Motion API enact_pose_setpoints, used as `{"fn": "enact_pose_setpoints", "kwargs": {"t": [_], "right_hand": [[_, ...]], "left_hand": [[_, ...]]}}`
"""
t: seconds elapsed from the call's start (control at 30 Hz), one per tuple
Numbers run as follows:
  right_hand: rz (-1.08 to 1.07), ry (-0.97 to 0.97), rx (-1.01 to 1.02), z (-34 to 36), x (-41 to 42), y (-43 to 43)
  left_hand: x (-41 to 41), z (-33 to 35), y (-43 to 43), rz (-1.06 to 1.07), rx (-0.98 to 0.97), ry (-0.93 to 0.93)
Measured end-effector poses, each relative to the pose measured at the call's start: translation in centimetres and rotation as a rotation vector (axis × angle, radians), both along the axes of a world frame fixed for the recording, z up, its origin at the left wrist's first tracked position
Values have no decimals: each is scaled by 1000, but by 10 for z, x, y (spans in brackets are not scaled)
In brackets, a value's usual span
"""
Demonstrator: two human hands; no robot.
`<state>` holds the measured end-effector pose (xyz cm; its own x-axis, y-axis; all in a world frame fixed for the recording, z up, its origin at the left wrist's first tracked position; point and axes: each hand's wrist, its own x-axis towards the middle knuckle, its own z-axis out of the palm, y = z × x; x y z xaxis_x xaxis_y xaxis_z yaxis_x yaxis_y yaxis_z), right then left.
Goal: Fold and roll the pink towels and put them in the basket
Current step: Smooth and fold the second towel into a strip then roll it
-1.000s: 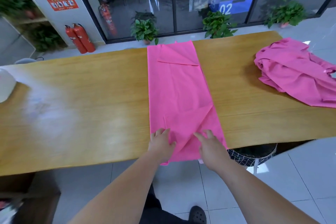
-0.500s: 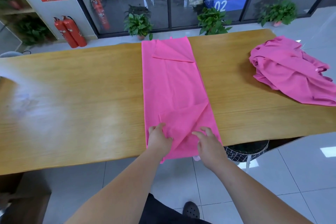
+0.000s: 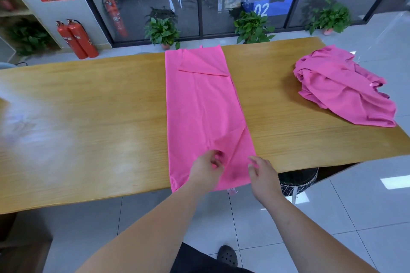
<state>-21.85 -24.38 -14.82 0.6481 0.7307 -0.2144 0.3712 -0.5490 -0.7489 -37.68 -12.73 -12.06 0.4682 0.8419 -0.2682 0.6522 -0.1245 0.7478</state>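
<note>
- Left grip (image 3: 206, 168) curled, seemingly pinching folded towel (image 3: 204, 104) at near edge of surface (image 3: 88, 117)
- Right grip (image 3: 264, 175) spread at towel's right edge
- Crumpled pile (image 3: 341, 86) well apart, right

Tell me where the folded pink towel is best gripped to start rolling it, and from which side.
Grip the folded towel at its two near corners, coming from the front edge of the table. It lies as a long narrow strip running away from the person, and its near end overhangs that edge slightly, so a grip can probably get under it.
</note>
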Motion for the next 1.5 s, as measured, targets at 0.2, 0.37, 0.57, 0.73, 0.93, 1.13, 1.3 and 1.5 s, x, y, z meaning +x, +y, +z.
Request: {"fn": "enact_pose_setpoints", "kwargs": {"t": [0.2, 0.37, 0.57, 0.73, 0.93, 1.13, 1.3, 1.5], "right_hand": [[-288, 404, 59, -8, 5, -16], [-244, 324, -19, -6, 7, -9], [-258, 413, 306, 19, 8, -6], [-287, 470, 203, 10, 14, -13], [-288, 489, 219, 1, 20, -27], [-379, 562, 161, -26, 18, -38], [-451, 530, 239, -28, 15, -46], [-338, 435, 1, -44, 18, -45]], "left_hand": [[2, -22, -42, -673, 306, 212], [-34, -33, -37, -446, 487, 393], [-86, -42, -28, -243, 634, 606], [-111, -39, -35, 43, 529, 571], [-122, -35, -56, 404, 194, 317], [-122, -47, -61, 617, -48, 92], [-117, -41, -68, 703, -1, 54], [-123, -61, -65, 697, -158, 141]]}}
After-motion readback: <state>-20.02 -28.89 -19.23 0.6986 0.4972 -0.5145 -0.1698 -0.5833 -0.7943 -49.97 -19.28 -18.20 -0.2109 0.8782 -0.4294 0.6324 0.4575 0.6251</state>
